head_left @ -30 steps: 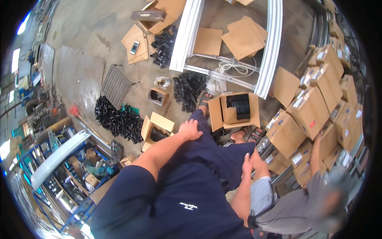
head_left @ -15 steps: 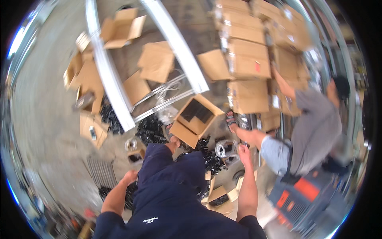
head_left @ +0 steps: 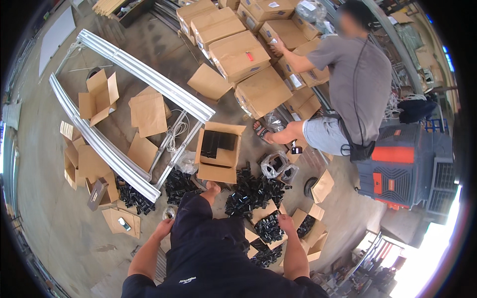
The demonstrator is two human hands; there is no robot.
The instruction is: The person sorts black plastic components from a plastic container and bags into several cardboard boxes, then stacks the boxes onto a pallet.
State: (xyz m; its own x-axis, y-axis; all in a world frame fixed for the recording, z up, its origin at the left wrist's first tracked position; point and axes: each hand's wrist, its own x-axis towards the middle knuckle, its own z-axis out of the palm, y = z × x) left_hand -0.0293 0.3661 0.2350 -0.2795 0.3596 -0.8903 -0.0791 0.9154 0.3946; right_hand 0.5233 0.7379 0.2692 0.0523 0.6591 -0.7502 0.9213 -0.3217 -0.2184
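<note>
My left hand [head_left: 163, 229] hangs beside my dark-clad left thigh with its fingers curled in, nothing seen in it. My right hand [head_left: 285, 223] is also curled, with nothing visible in it. It hovers at the edge of an opened carton of small black parts [head_left: 269, 228]; from this angle I cannot tell whether it touches. A loose heap of black parts [head_left: 248, 194] lies on the floor ahead of it. In front of my foot stands an open cardboard box [head_left: 217, 174] with black blocks [head_left: 217, 143] inside.
A white metal frame [head_left: 144, 64] lies at the left among opened cartons [head_left: 99, 97]. Closed cardboard boxes [head_left: 241, 54] are stacked ahead. A co-worker in a grey shirt [head_left: 360, 79] reaches toward them. Behind that person stands a grey and orange machine [head_left: 397, 166].
My view has swung to the right. My right hand now appears next to the carton of black parts. The co-worker still has a hand at the stacked boxes.
</note>
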